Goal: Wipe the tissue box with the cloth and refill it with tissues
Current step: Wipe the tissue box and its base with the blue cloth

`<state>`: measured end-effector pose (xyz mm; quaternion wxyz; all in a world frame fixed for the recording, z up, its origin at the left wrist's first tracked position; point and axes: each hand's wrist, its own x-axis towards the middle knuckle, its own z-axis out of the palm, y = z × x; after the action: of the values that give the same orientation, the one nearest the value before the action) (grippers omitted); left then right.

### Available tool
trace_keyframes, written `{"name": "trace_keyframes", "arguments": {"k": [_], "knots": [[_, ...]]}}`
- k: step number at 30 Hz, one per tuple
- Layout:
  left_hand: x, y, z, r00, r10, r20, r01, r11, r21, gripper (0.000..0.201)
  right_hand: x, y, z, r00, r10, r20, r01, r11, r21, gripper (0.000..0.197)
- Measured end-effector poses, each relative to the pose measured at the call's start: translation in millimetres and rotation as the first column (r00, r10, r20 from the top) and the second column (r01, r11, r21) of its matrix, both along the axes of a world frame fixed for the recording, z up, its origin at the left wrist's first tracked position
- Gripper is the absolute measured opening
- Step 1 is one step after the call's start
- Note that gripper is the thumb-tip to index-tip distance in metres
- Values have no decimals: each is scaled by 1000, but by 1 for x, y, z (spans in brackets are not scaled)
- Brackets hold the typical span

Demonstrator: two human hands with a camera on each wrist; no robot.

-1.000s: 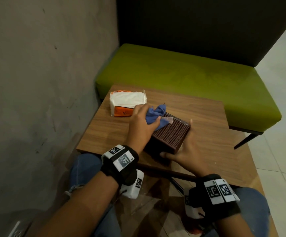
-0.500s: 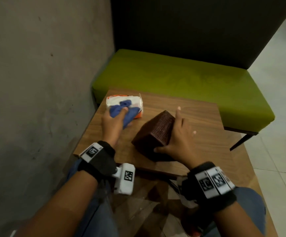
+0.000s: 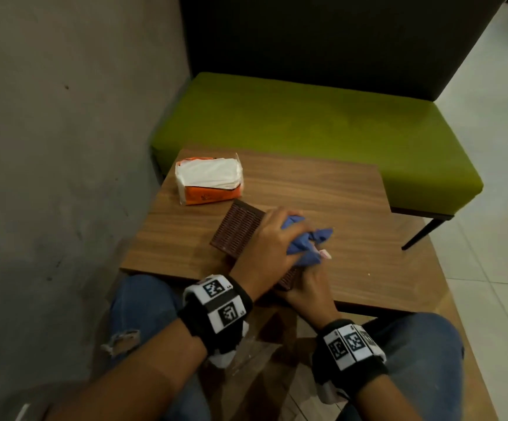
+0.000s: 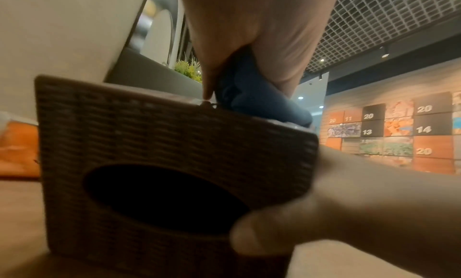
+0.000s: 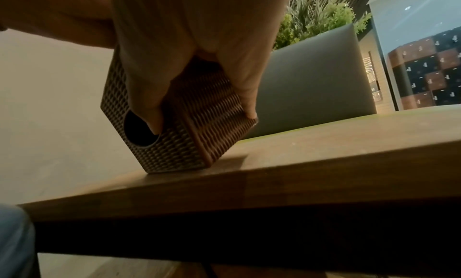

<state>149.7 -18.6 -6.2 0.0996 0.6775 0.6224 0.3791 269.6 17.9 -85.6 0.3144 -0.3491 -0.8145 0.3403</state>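
The brown woven tissue box [image 3: 237,230] lies on its side on the wooden table [image 3: 353,208], its oval opening [image 4: 159,199] facing me. My left hand [image 3: 269,238] grips the bunched blue cloth [image 3: 306,243] and presses it on the box's upper face near the right end. My right hand [image 3: 306,284] holds the near end of the box [image 5: 189,124], thumb at the opening and fingers on the side. A pack of white tissues [image 3: 209,180] in orange wrap sits at the table's far left corner.
A green bench [image 3: 322,123] with a dark backrest stands behind the table. A grey wall [image 3: 64,147] runs along the left. My knees in jeans are under the table's near edge [image 5: 249,187]. White floor tiles lie to the right.
My left hand carried the cloth from the tissue pack back onto the box. The box, tipped up on edge half a second ago, now lies lower with my right hand at its near end.
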Motion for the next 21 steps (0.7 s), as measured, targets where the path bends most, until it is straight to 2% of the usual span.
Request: {"name": "trace_keyframes", "arguments": {"k": [3, 5, 7, 10, 12, 13, 16, 18, 21], "knots": [[-31, 16, 1, 982, 187, 38, -185, 981, -57, 24, 3, 0, -4, 995, -102, -6, 102, 994, -50, 106], [-44, 23, 7, 974, 224, 28, -221, 972, -74, 20, 2, -1, -7, 994, -110, 3, 110, 993, -42, 109], [-37, 26, 12, 990, 139, -15, -139, 986, -92, 17, -4, -1, -7, 993, -117, -8, 116, 992, -40, 105], [-6, 22, 16, 994, -90, -59, 82, 988, -134, 21, -11, 1, -12, 997, -74, 26, 76, 996, -50, 88], [-3, 22, 19, 985, -149, -90, 134, 979, -154, 24, -10, 5, -14, 998, -50, 48, 51, 998, -29, 75], [-11, 25, 21, 986, -132, -101, 114, 980, -165, 22, -9, 7, -15, 998, -47, 48, 48, 999, -12, 76], [-49, 33, 25, 990, 31, -137, -62, 972, -228, 19, -4, 7, -12, 996, -85, 4, 85, 996, 1, 103], [-63, 34, 24, 982, 122, -146, -152, 964, -219, 19, -6, 5, -8, 994, -106, 1, 106, 994, -9, 111], [-37, 30, 23, 989, 21, -146, -49, 980, -191, 19, -12, 5, -9, 994, -108, 13, 108, 994, 25, 106]]}}
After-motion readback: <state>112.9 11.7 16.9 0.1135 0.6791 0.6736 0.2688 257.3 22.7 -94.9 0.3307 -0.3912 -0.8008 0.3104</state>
